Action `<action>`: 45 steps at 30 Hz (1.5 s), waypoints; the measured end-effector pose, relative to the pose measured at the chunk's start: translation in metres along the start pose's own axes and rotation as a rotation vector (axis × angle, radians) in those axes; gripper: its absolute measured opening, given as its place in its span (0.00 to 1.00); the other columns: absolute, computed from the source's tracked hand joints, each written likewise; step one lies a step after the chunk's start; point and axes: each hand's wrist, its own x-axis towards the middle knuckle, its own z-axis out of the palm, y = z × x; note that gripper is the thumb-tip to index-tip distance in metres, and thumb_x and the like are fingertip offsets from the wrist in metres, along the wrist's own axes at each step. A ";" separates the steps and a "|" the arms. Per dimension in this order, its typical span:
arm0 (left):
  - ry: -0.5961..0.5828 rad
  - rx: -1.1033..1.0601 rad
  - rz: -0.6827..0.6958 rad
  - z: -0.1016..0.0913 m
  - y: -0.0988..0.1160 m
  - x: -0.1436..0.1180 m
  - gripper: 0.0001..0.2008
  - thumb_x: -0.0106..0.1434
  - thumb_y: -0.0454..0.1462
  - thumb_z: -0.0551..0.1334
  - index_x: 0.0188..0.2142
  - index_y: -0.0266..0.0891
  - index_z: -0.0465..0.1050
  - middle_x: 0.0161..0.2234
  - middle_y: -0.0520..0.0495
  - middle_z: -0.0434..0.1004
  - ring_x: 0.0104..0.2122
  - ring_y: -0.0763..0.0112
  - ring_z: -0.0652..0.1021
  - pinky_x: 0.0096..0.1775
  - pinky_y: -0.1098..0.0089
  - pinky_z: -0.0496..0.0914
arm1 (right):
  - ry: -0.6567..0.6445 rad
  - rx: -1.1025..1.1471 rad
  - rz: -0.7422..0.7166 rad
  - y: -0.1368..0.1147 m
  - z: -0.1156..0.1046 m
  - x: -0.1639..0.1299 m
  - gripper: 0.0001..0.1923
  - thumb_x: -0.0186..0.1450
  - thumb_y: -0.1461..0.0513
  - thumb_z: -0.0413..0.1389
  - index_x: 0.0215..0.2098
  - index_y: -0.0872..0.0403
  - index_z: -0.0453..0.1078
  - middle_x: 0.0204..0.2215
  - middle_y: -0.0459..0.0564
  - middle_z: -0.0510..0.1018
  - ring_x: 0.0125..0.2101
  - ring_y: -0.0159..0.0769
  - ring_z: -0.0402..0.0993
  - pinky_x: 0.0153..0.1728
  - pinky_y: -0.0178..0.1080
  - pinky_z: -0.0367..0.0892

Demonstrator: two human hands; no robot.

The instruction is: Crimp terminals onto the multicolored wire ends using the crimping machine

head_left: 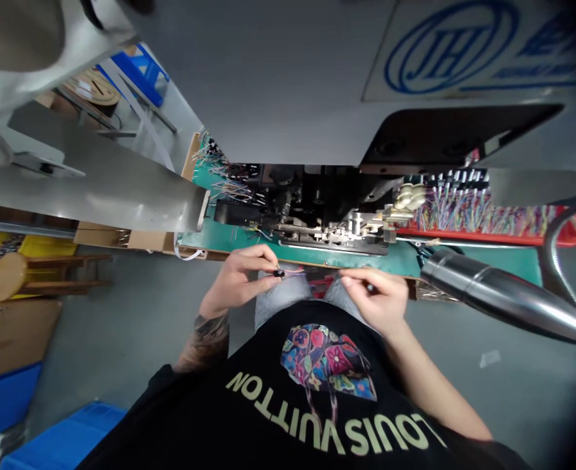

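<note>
Over my lap, just in front of the bench edge, my left hand pinches a small black connector between thumb and fingers. Thin coloured wires stick out from it to the right. My right hand is a short way to the right, its thumb and forefinger pressed together. A small dark spot shows within its curled fingers, too small to name. Beyond both hands is the metal work area of a machine, set on a green bench top.
A red tray with many wired connectors lies at the right of the bench; more wire bundles lie at the left. A metal lamp juts in from the right. A wooden stool and blue bins stand at left.
</note>
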 end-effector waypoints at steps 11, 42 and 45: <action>0.113 -0.683 -0.184 0.084 -0.021 0.026 0.23 0.67 0.59 0.79 0.38 0.46 0.80 0.35 0.47 0.81 0.40 0.59 0.84 0.44 0.51 0.81 | -0.275 0.340 0.263 -0.016 0.037 0.010 0.22 0.71 0.46 0.71 0.29 0.53 0.83 0.23 0.49 0.80 0.22 0.31 0.66 0.24 0.35 0.62; 0.254 0.396 0.215 0.100 0.003 0.040 0.06 0.79 0.32 0.63 0.47 0.38 0.81 0.41 0.45 0.89 0.38 0.67 0.87 0.44 0.66 0.82 | 0.280 0.221 0.149 -0.027 0.041 0.044 0.28 0.73 0.51 0.71 0.19 0.52 0.73 0.16 0.43 0.70 0.19 0.29 0.61 0.23 0.37 0.63; 0.274 0.419 0.209 0.100 0.002 0.040 0.06 0.80 0.32 0.63 0.47 0.38 0.81 0.41 0.45 0.89 0.37 0.68 0.87 0.43 0.67 0.82 | 0.284 0.215 0.144 -0.026 0.041 0.044 0.29 0.73 0.51 0.71 0.18 0.51 0.72 0.16 0.43 0.70 0.20 0.30 0.63 0.25 0.38 0.64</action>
